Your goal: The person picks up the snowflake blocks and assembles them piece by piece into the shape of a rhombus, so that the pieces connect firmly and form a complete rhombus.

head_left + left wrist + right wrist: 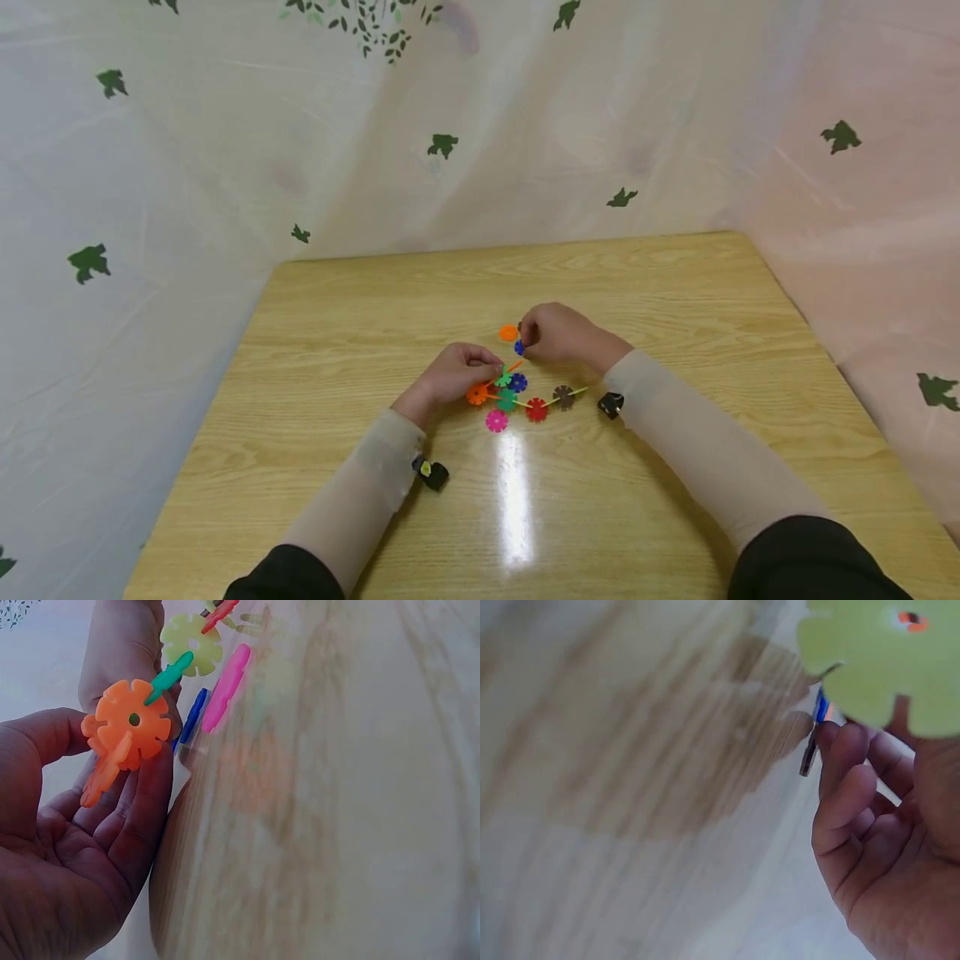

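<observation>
A joined chain of notched plastic flower discs stands on the table, with orange (477, 394), green (507, 400), red (536, 409) and brown (563, 397) ones linked edge to edge. A yellow-green disc (877, 667) fills the upper right of the right wrist view. My left hand (453, 372) holds the chain at its left end, thumb and fingers around an orange disc (133, 716). Farther back, my right hand (562, 333) has curled fingers at a loose blue disc (520, 347) and a dark disc (808, 759). Whether they pinch one is hidden.
An orange disc (508, 332) lies just left of my right fingers. A pink disc (497, 421) lies in front of the chain, and another blue disc (517, 382) is close behind it. Bare wooden table (337, 333) surrounds the pieces; a patterned curtain (525, 167) hangs behind.
</observation>
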